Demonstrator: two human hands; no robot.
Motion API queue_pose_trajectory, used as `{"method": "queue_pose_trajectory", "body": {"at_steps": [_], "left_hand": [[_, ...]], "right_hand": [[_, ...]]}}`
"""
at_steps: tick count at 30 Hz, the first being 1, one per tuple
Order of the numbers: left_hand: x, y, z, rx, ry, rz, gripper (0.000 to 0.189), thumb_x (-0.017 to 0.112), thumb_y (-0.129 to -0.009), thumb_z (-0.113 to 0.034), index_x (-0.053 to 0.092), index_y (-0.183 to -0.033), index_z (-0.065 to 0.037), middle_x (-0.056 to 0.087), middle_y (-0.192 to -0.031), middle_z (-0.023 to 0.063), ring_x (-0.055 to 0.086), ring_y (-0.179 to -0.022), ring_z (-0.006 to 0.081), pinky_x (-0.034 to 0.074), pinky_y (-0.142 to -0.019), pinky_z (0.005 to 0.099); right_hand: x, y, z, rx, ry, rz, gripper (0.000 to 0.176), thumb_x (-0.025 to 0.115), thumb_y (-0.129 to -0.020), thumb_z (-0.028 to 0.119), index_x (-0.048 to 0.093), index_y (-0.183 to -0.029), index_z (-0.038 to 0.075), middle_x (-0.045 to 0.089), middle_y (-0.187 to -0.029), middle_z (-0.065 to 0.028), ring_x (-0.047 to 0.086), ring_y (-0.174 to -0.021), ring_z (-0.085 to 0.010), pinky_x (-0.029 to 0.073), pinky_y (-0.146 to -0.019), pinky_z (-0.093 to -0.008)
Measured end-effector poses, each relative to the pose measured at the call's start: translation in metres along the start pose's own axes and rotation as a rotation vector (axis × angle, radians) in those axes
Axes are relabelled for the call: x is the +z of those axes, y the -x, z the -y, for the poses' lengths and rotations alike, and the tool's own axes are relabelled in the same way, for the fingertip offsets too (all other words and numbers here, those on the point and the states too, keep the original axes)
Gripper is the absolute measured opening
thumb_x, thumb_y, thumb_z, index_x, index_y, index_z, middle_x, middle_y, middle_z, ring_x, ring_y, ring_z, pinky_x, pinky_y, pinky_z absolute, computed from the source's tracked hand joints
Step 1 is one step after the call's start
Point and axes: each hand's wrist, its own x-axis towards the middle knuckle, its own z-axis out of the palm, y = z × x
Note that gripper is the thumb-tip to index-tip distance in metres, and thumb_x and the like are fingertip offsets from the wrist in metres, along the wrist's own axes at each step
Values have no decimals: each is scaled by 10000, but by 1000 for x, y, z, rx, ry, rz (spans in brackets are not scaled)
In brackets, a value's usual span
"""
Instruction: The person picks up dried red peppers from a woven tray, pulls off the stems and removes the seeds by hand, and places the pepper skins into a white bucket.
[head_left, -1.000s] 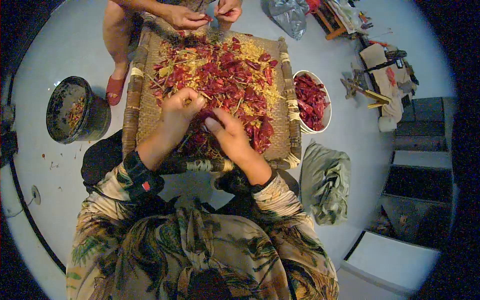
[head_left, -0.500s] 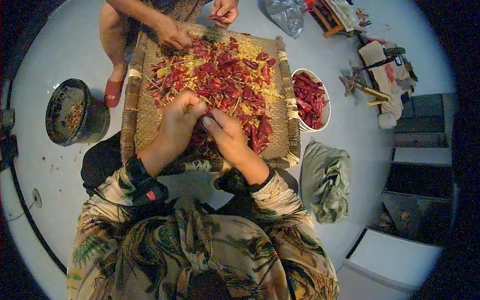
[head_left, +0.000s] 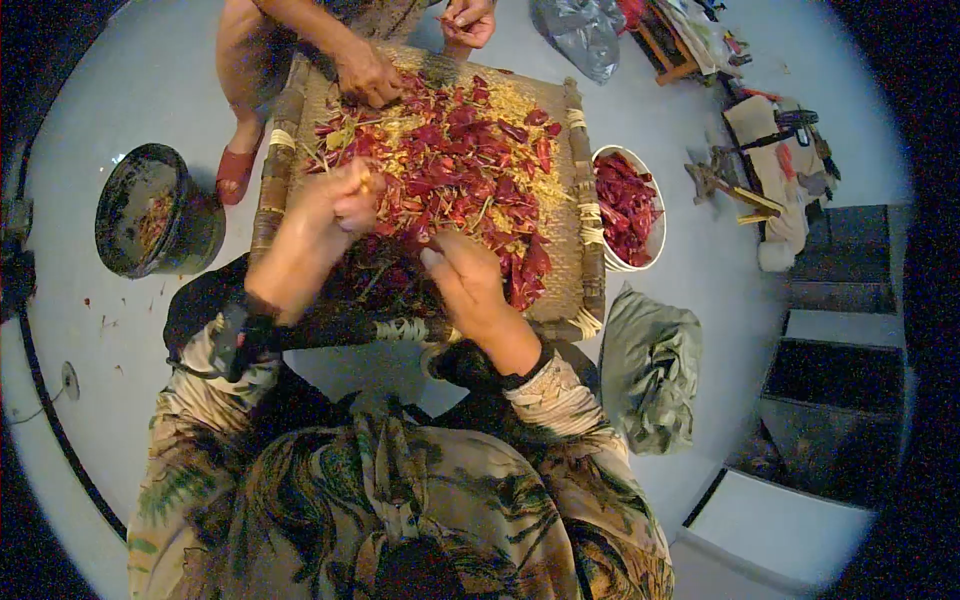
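Red dried chillies lie heaped with pale yellow seeds and stems over a woven tray, which fills the middle of the head view. The person's left hand is lifted just above the tray's 9 o'clock edge, its grip narrow, with thumb and fingertips pinched on a small yellowish bit (too small to tell whether it is a stem or a scrap of pod). The right hand rests at about 6 o'clock on the heap, fingers bent down among the chillies and touching them. Whether its grip holds one I cannot tell, since the fingertips are hidden in the pile. At the tray's 12 o'clock side a co-worker's hand presses into the far edge of the heap, and the co-worker's other hand is raised clear of the tray, closed on something small and red. A white bucket with more red chillies stands on the floor just beside the tray at 3 o'clock. A black bucket with scraps in the bottom sits at 9 o'clock, apart from the tray. A crumpled grey-green bag lies at about 4 o'clock, and a red sandal shows at 10 o'clock beside the tray's corner.
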Motion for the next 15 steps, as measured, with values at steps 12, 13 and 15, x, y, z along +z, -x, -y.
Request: {"method": "queue_pose_trajectory", "body": {"at_steps": [12, 13, 15], "left_hand": [[-17, 61, -104, 290, -133, -271, 106, 467, -916, -88, 511, -911, 8, 530, -822, 58, 363, -517, 41, 314, -454, 177], [-27, 68, -115, 315, -228, -316, 120, 507, -905, -153, 513, -872, -38, 388, -607, -53, 348, -488, 19, 304, -403, 167], [-48, 89, -136, 395, -275, -509, 126, 483, -904, -130, 514, -888, -8, 474, -701, 10, 365, -500, 41, 317, -432, 182]], "right_hand": [[7, -7, -32, 343, -313, -42, 240, 596, -861, 210, 583, -1032, 42, 620, -988, -80, 571, -940, -190, 429, -866, -312], [12, -4, -47, 330, -319, -53, 234, 592, -864, 215, 589, -1025, 44, 623, -979, -75, 570, -937, -187, 429, -863, -310], [14, -8, -54, 386, -350, -67, 231, 587, -870, 225, 600, -1012, 43, 630, -953, -68, 571, -921, -178, 430, -857, -301]]}}
